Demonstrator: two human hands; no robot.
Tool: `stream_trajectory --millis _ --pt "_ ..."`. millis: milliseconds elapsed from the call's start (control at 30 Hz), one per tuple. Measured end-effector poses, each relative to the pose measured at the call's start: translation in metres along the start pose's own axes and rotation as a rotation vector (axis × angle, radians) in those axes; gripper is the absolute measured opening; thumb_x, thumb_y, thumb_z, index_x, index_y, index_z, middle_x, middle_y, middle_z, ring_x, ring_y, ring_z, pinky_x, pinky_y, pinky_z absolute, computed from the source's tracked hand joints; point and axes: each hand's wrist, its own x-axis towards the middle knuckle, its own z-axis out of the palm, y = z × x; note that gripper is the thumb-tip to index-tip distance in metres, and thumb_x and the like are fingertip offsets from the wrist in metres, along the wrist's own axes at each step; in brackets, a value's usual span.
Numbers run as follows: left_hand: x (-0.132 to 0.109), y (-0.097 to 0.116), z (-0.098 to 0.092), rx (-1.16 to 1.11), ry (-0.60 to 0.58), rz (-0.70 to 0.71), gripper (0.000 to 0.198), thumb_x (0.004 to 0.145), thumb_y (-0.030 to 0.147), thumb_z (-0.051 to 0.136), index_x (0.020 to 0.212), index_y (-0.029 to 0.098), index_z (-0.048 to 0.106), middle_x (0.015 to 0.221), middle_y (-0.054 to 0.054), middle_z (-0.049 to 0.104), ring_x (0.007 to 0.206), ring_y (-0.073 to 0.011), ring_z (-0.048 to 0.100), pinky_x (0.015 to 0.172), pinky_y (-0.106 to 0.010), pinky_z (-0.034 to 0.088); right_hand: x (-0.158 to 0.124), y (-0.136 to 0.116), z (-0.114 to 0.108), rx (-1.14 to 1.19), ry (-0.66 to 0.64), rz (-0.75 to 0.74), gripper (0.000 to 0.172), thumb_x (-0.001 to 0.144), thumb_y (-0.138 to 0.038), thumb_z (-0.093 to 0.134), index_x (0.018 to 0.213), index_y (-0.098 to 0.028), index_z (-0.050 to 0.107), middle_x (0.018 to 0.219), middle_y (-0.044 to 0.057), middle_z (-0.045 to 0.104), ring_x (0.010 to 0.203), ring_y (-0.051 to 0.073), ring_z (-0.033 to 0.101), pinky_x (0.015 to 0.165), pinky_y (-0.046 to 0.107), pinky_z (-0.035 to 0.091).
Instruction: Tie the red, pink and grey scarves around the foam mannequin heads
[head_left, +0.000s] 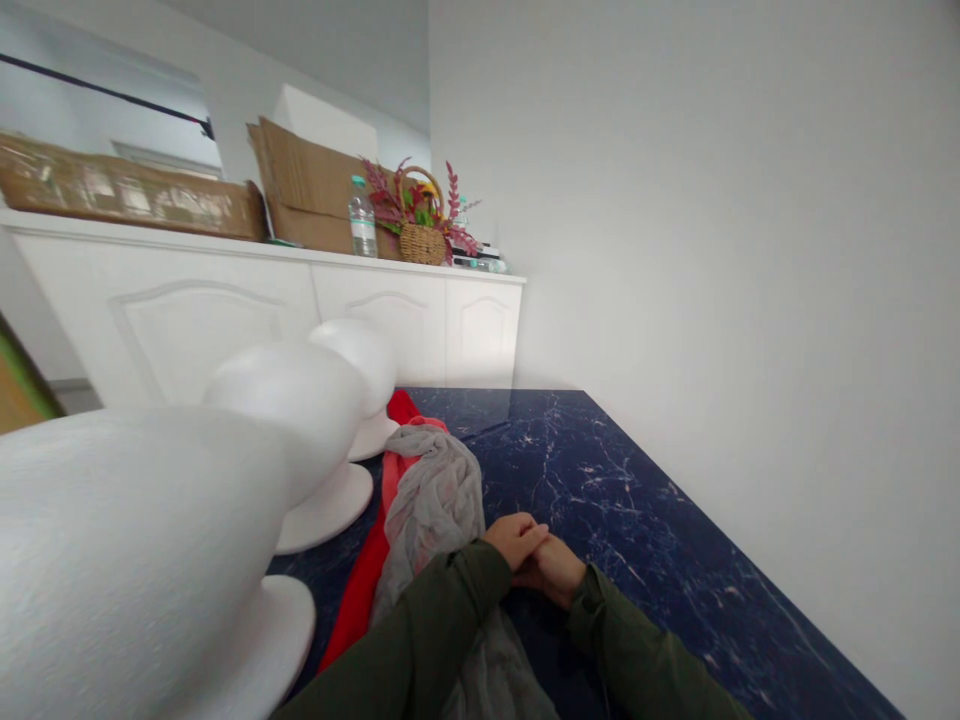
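Both hands rest together over the dark blue marbled table (547, 450). My left hand (515, 538) is folded against my right hand (556, 570), the fingers of the two closed around each other. No object shows in either of them, though the inner fingers are partly hidden. Just left of the hands lies a crumpled grey sheer scarf (442, 490), partly covered by my left sleeve. Under and beside it runs a red cloth (360, 580). Three white foam mannequin heads (120, 530) on round bases stand in a row along the table's left side.
Behind the table is a white cabinet (390, 310). On its top stand cardboard boxes (315, 190), a water bottle (362, 220) and a wicker basket (422, 243) with artificial flowers. A plain wall (712, 250) borders the table's right edge.
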Motion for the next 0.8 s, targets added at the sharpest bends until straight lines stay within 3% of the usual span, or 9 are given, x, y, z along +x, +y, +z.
stream_trajectory --millis 367,567,800 --pt "0.0 -0.0001 0.0007 0.012 0.004 0.001 0.035 0.078 0.041 0.035 0.067 0.016 0.057 0.065 -0.002 0.056 0.067 -0.0152 0.052 0.06 -0.025 0.036 0.0019 0.002 -0.0029 -0.058 0.014 0.013 0.024 0.068 -0.03 0.05 0.088 -0.018 0.055 0.07 0.003 0.062 0.06 0.015 0.058 0.057 0.029 0.045" --pt "0.0003 -0.0013 0.0013 0.009 -0.006 0.0 0.035 0.078 0.041 0.035 0.067 0.016 0.057 0.066 -0.002 0.056 0.067 -0.0151 0.052 0.061 -0.025 0.037 -0.0006 -0.0024 0.0015 -0.056 0.027 0.018 0.029 0.067 -0.032 0.051 0.092 -0.018 0.055 0.078 0.005 0.063 0.066 0.016 0.059 0.059 0.031 0.046" --pt "0.0002 -0.0014 0.0001 0.008 -0.013 0.01 0.037 0.079 0.043 0.034 0.069 0.016 0.058 0.067 -0.002 0.057 0.068 -0.0155 0.052 0.062 -0.025 0.037 -0.0029 -0.0042 0.0026 -0.054 0.017 0.012 0.024 0.069 -0.033 0.05 0.088 -0.018 0.055 0.07 0.004 0.062 0.064 0.017 0.059 0.061 0.032 0.046"
